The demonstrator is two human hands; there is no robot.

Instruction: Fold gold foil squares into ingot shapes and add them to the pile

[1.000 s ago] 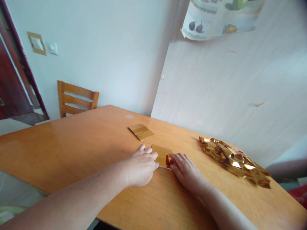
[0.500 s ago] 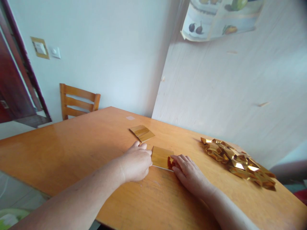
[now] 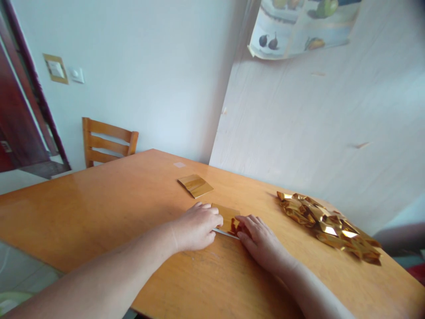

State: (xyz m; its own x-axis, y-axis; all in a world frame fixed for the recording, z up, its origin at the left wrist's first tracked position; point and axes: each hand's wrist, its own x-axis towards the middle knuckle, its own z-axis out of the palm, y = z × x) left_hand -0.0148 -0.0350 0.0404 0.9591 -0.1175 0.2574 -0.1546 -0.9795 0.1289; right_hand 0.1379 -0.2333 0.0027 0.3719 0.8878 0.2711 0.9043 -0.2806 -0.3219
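- Fingers (image 3: 218, 220) of the left hand (image 3: 195, 228) bent, tips down over the left end of the gold square (image 3: 226, 214); cannot tell whether they pinch it or only press.
- Right hand (image 3: 260, 235) at the opposite end, fingers loosely curled, tips on or right at the edge; grip there also unclear.
- Gold square lies flat on the table (image 3: 116, 199), between the hands; pale strip along its near edge, reddish reflection beside the right fingertips.
- Second square (image 3: 195, 186) flat, just beyond the left hand, apart from the first.
- Folded gold pieces (image 3: 327, 221) heaped well to the right, shiny, many-faceted.
- Chair (image 3: 109, 142) past the table's far left edge.
- Fruit picture (image 3: 295, 33) hangs upper right.
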